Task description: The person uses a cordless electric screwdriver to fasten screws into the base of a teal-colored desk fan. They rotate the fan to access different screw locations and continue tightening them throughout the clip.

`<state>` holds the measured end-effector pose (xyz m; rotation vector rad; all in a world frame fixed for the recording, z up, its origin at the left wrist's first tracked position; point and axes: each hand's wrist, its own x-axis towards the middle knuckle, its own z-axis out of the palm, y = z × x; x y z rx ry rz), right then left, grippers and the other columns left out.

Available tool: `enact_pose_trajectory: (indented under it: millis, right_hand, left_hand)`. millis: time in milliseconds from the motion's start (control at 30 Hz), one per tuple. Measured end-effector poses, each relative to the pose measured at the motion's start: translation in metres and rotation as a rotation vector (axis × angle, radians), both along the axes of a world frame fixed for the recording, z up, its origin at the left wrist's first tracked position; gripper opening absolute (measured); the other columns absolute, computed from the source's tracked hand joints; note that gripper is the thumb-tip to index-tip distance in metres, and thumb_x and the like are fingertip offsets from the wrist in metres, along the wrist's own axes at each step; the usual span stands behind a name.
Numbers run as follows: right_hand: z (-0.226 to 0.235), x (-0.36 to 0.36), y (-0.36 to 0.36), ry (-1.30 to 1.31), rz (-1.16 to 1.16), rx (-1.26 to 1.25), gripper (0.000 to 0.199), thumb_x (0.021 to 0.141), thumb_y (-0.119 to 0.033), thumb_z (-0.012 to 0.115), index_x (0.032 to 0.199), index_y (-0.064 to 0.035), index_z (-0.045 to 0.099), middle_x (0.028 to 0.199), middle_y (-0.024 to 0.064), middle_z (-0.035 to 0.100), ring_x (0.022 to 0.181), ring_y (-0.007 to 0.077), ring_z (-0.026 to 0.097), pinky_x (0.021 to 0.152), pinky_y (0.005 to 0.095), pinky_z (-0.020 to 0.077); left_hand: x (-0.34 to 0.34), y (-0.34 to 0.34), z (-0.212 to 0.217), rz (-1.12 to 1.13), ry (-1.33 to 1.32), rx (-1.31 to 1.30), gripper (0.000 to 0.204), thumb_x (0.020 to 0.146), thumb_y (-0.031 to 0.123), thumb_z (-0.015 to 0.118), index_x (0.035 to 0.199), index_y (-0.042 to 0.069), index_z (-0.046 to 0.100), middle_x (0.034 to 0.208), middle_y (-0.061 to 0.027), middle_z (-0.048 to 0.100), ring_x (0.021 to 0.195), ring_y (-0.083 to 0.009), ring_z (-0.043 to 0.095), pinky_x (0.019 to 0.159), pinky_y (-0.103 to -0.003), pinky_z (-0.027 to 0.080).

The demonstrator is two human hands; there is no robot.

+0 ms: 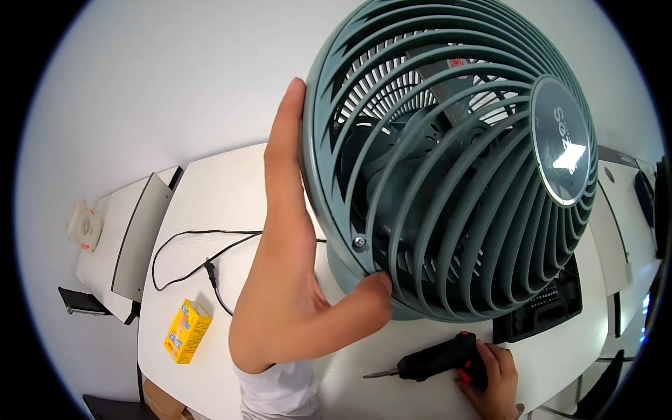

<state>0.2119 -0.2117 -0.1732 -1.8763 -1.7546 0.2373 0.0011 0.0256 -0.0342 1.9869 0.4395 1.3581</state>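
Observation:
A grey-green fan with a curved-rib front grille fills the upper middle, its round centre cap facing right. My left hand grips the rim of the fan head on its left side, thumb low and fingers stretched up along the edge. Close to the thumb, a screw sits in the rim. In my right hand, at the lower right, is a black and red electric screwdriver, lying low over the table with its bit pointing left. The fan's base is mostly hidden behind its head and my left hand.
A black cord with a plug loops over the white table on the left. A small yellow box lies nearer. Behind the screwdriver rests a black tool case. More white tables stand at both sides.

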Motion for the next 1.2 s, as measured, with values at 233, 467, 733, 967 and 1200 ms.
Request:
enact_pose_trajectory:
  millis: [233, 467, 733, 967, 1200]
  right_hand:
    - [-0.004, -0.003, 0.010, 0.083, 0.038, 0.013, 0.065, 0.075, -0.009, 0.081, 0.134, -0.0049, 0.053, 0.120, 0.0210, 0.057, 0.103, 0.0411, 0.057, 0.085, 0.0466, 0.0485]
    - [0.001, 0.002, 0.008, 0.070, 0.053, -0.012, 0.065, 0.078, -0.011, 0.079, 0.136, -0.0061, 0.050, 0.122, 0.0200, 0.057, 0.104, 0.0400, 0.056, 0.087, 0.0472, 0.0478]
    - [0.002, 0.008, 0.007, 0.071, 0.033, -0.040, 0.067, 0.079, -0.013, 0.079, 0.139, -0.0070, 0.048, 0.123, 0.0194, 0.056, 0.105, 0.0403, 0.055, 0.088, 0.0481, 0.0470]
    - [0.006, 0.007, 0.009, 0.057, 0.069, -0.034, 0.065, 0.080, -0.014, 0.078, 0.138, -0.0063, 0.049, 0.123, 0.0204, 0.056, 0.104, 0.0409, 0.055, 0.086, 0.0482, 0.0473]
    - [0.004, 0.004, 0.005, 0.020, 0.036, -0.029, 0.063, 0.080, -0.015, 0.078, 0.136, -0.0047, 0.050, 0.122, 0.0214, 0.056, 0.105, 0.0420, 0.055, 0.088, 0.0479, 0.0468]
  left_hand:
    - [-0.028, -0.009, 0.014, 0.291, 0.337, 0.264, 0.111, 0.065, 0.030, 0.069, 0.154, -0.001, 0.011, 0.154, -0.0265, 0.027, 0.143, -0.0373, 0.032, 0.116, -0.050, 0.023]
    - [-0.033, -0.039, 0.034, 0.552, 0.119, 0.162, 0.014, 0.079, 0.001, 0.060, 0.091, -0.003, 0.067, 0.082, -0.0093, 0.069, 0.066, -0.0135, 0.049, 0.068, -0.028, 0.038]
    - [-0.034, -0.038, 0.036, 0.576, 0.459, 0.217, 0.036, 0.073, 0.010, 0.060, 0.105, 0.001, 0.074, 0.067, 0.0004, 0.066, 0.059, -0.0117, 0.057, 0.100, -0.046, 0.036]
    - [-0.052, -0.047, 0.047, 0.346, 0.691, 0.162, 0.066, 0.068, 0.009, 0.062, 0.131, -0.011, 0.053, 0.063, -0.0059, 0.065, 0.056, -0.0147, 0.062, 0.093, -0.037, 0.039]
    - [-0.042, -0.056, 0.048, 0.426, 0.773, 0.016, 0.075, 0.067, 0.006, 0.065, 0.141, 0.005, 0.051, 0.064, 0.0038, 0.063, 0.068, -0.0143, 0.066, 0.111, -0.057, 0.026]
